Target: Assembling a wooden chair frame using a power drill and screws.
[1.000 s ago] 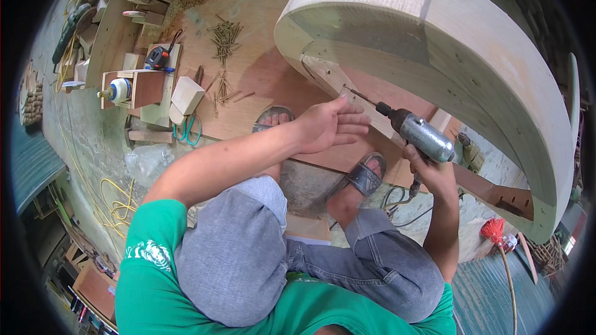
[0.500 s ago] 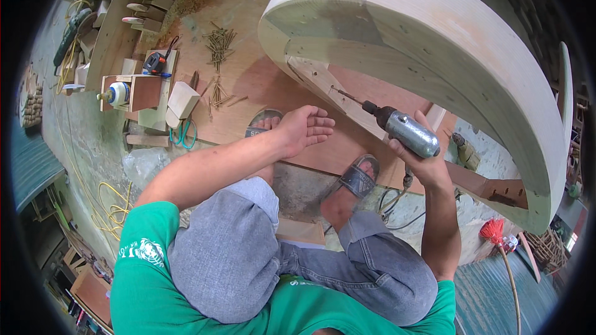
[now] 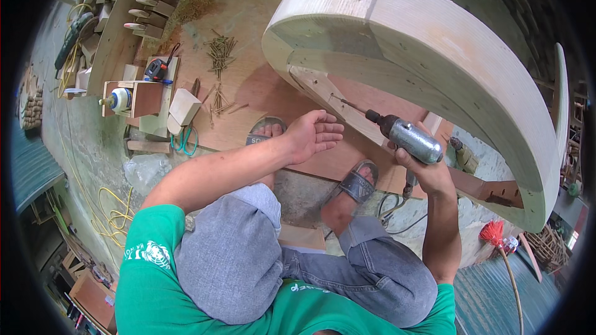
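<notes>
My right hand [image 3: 428, 170] is wrapped round a silver and black air screwdriver [image 3: 415, 141]. Its long bit points up and left, with the tip at the pale inner lower edge of a large curved wooden frame [image 3: 459, 56]. Whether the tip touches the wood I cannot tell. My left hand [image 3: 315, 136] hovers over the plywood sheet [image 3: 248, 93], left of the screwdriver. Its fingers are stretched out side by side, with nothing visible in them. A heap of long screws [image 3: 220, 54] and a smaller heap [image 3: 219, 100] lie farther left on the plywood.
At the left are a wood block [image 3: 184, 107], teal-handled scissors [image 3: 185, 141], a tape measure [image 3: 156, 69] and a small wooden box [image 3: 147, 97] holding a bottle. A second power tool [image 3: 464, 156] lies beyond my right hand. A yellow hose [image 3: 112, 214] coils on the floor.
My left hand has shifted slightly right and down. The screwdriver, in my right hand, sits slightly lower and farther right, its bit still by the frame's inner edge. The whole view has shifted a little.
</notes>
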Demonstrator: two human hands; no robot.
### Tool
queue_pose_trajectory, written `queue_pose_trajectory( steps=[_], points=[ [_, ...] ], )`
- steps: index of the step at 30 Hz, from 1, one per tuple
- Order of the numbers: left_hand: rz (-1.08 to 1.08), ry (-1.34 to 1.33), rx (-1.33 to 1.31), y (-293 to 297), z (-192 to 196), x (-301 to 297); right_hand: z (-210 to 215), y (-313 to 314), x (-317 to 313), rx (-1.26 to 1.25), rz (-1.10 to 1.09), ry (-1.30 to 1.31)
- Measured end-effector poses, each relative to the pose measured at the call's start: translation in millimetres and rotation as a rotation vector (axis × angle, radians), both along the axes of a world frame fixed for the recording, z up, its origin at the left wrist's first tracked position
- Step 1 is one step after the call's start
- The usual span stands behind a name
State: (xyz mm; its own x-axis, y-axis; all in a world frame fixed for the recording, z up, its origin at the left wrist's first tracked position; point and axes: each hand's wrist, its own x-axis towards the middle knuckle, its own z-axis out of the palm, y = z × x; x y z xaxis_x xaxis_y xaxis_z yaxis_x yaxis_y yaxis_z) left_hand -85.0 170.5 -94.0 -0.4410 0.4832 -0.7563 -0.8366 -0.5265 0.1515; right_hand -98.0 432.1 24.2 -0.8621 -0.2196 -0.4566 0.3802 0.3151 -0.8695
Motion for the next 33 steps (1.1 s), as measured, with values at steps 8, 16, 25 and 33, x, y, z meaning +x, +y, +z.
queue_pose_trajectory(
  steps=[8,16,25,33],
  points=[
    [0.169,0.056,0.259,9,9,-16,23,9,15,-0.093,0.027,-0.085],
    [0.156,0.152,0.247,21,10,-11,18,24,50,-0.207,-0.036,-0.12],
    [-0.221,0.41,-0.317,-40,-4,16,8,46,91,-0.247,-0.011,-0.062],
    [-0.675,0.604,-1.37,-151,-65,47,-22,8,93,-0.167,-0.135,-0.235]
  ],
)
